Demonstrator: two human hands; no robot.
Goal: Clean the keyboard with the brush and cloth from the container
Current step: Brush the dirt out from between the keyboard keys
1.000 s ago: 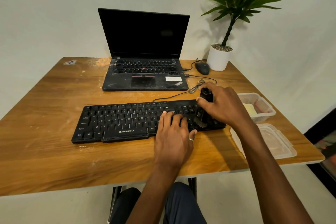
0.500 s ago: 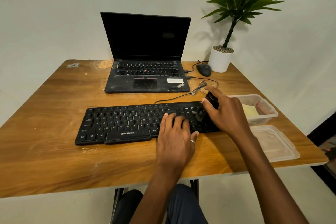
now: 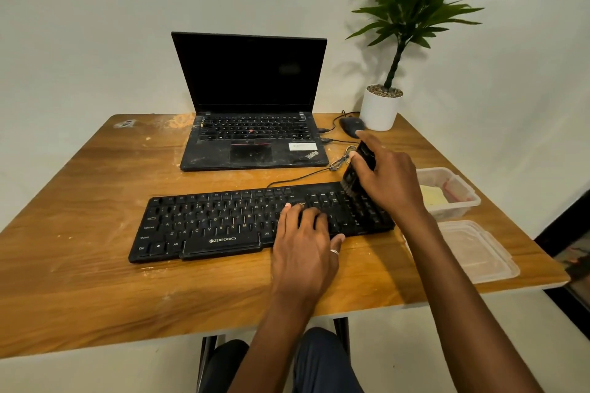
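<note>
Gripping tilted brush (image 3: 357, 169), right hand (image 3: 393, 182) arched

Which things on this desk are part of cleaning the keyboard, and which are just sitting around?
For the job: keyboard, brush in the right hand, left hand resting on the keyboard, container, yellow cloth inside it, lid.
Just lying about: laptop, mouse, potted plant.

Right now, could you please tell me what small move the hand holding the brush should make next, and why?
Probably sweep the small black brush toward the near edge of the black wired keyboard: the right hand grips it with bristles at the far row of the right-hand keys, and the left hand rests on the keys, steadying.
</note>
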